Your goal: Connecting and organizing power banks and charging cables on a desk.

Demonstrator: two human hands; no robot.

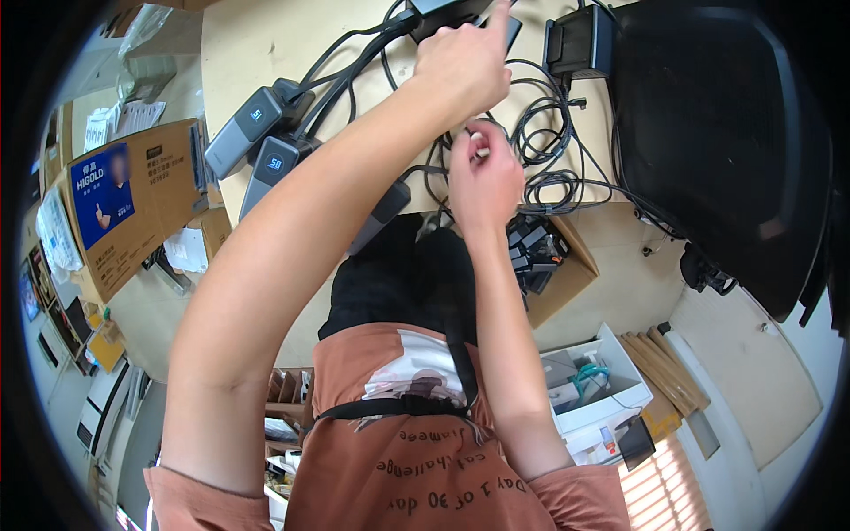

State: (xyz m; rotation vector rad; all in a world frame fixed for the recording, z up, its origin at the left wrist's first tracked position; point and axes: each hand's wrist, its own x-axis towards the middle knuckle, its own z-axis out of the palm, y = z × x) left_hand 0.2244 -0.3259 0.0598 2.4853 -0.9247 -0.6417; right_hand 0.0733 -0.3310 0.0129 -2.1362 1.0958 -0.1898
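My left hand reaches across to the table's far side, its index finger stretched out beside a dark block-shaped device; its other fingers are mostly hidden. Closer to me, my right hand is closed among black cables, fingertips pressed together. Whatever it may pinch is too small to make out. On the left stand two grey power banks with lit displays and black cables plugged in. A third dark block is partly covered by my left forearm. Coiled black cables lie right of my right hand.
The pale table ends just before my body. At its right stand a black boxy device and a large black panel. Below the edge, a cardboard box holds several black devices. A larger carton is at the left.
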